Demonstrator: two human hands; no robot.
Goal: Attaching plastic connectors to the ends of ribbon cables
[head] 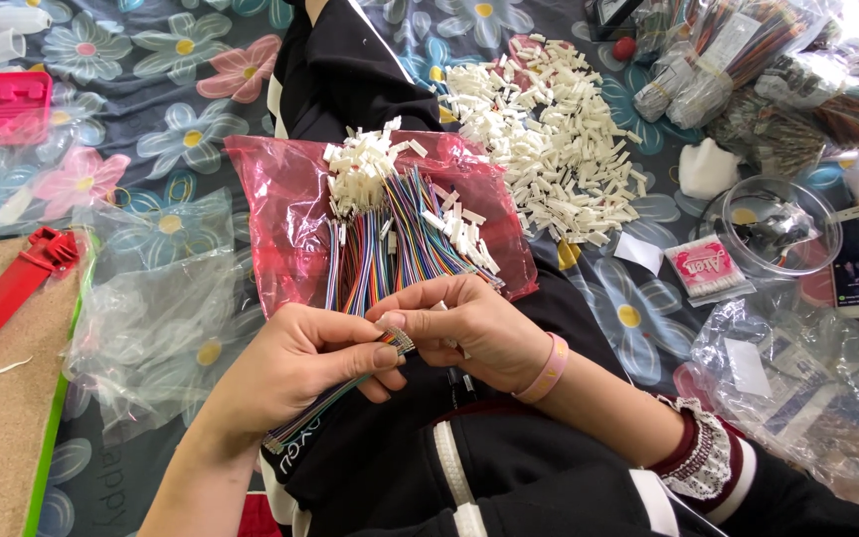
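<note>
Worked over a flowered cloth (181, 129) spread under everything. Had, beyond the lap, a broad heap of loose white connector housings (549, 129), unwired and lying well apart from the hands; judged from that heap, left with a good deal to fit. Kept more supply at the far right too, in clear packs of coloured wire (748, 60), seemingly unopened, though too blurred to be sure. Used a red plastic bag (280, 199) across the lap as a bed for what looked finished: a thick sheaf of rainbow wires with white housings on their ends (390, 239), fanned out just above the hands. Reckoned, by sheaf against heap, somewhere partway through, with a fair stack done and more than that waiting. Gripped with the left hand (295, 368), fingers curled closed, a flat ribbon of coloured wires (335, 398) running down toward the knee. Pinched with the right hand (469, 328), thumb against forefinger, the ribbon's upper end (400, 341), touching the left thumb. Could not tell whether a housing sat on that end.
</note>
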